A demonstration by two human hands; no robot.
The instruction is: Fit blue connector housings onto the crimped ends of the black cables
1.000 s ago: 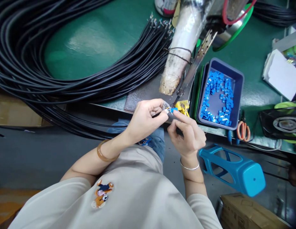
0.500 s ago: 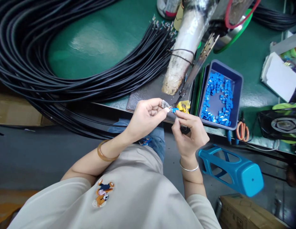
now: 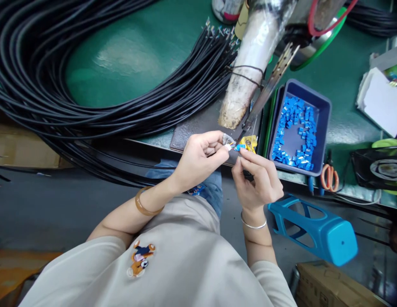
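My left hand (image 3: 203,160) is closed in a pinch on the stripped end of a cable, where thin wires (image 3: 232,146) show at the fingertips. A small blue connector (image 3: 240,147) sits at those wires, between my two hands. My right hand (image 3: 258,177) has its thumb and forefinger drawn together at the connector's right side; whatever lies between these fingertips is too small to make out. Just above hangs the slim tip of a soldering iron (image 3: 269,85), slanting down toward the wires. Behind the connector is a yellow piece (image 3: 249,143), partly covered by my right fingers.
A thick bundle of black cables (image 3: 137,113) curves across the green table (image 3: 128,55). A wrapped pipe (image 3: 241,81) reaches down above my hands. To the right are a tray (image 3: 326,123) of blue connectors, orange-handled scissors (image 3: 329,178) and a blue plastic stool (image 3: 337,241).
Both hands have shifted slightly right in view, along with the surroundings. The blue connector remains between them at the wires.
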